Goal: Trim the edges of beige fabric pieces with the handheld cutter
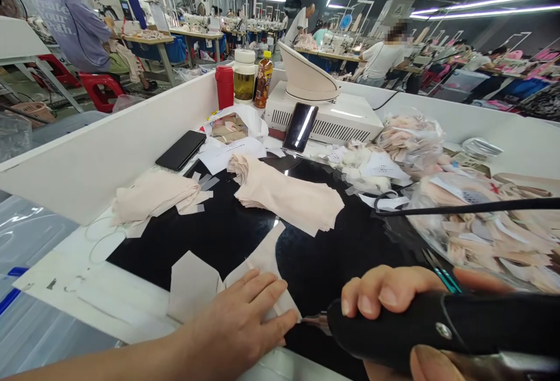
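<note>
My left hand (pixel 245 317) lies flat with fingers stretched out, pressing a pale beige fabric piece (pixel 266 247) onto the black work surface (pixel 205 247). In my right hand (pixel 394 293) is a thick black handheld tool (pixel 394 328) with a narrow metal tip. That tip touches or nearly touches the fabric's edge, just beyond my left fingertips. A whitish angular piece (pixel 195 282) lies left of my left hand, partly covered by it. Beyond is a stack of beige fabric pieces (pixel 289 194), with another pile (pixel 153 194) to its left.
Thread snips (pixel 441 270) lie beside my right hand. A black cable (pixel 472 208) crosses above it. Bags of fabric pieces (pixel 490 217) crowd the right side. At the back stand a white machine box (pixel 324 115), a leaning phone (pixel 301 127) and bottles (pixel 263 80). White walls (pixel 114 142) edge the table.
</note>
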{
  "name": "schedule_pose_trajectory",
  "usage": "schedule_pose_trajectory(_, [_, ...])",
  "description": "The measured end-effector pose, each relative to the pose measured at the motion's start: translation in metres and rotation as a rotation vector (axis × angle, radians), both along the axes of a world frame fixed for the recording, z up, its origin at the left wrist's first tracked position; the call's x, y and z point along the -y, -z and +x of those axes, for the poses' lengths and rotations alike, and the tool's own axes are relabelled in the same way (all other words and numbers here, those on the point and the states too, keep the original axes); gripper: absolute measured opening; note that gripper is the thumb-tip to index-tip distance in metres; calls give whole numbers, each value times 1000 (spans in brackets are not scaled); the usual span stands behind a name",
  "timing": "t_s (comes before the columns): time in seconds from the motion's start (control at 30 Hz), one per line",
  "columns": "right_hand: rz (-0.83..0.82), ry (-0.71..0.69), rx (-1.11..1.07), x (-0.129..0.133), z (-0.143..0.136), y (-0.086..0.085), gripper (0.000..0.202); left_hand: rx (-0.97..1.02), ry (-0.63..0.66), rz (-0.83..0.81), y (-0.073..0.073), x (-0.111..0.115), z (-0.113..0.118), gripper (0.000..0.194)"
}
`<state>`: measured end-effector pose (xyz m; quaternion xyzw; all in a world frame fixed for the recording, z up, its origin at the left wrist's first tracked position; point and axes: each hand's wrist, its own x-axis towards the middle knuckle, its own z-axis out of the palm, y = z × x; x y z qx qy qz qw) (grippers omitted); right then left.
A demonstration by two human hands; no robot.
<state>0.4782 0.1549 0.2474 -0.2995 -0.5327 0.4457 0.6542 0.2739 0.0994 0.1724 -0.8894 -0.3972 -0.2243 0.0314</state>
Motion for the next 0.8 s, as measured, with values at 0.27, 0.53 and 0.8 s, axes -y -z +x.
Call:
schedule_pose_trajectory(0.27, [37,-16,-158,-13,-18,-8,48,42,-3,35,6,-3,3,29])
schedule_pose_trajectory(0.53, [60,-11,-114,-14,-27,-8,47,51,-19,49,8,-1,4,30])
schedule_pose_trajectory(0.8, [102,58,-185,-22,-40,-6,46,59,-29,78,15,-1,7,28])
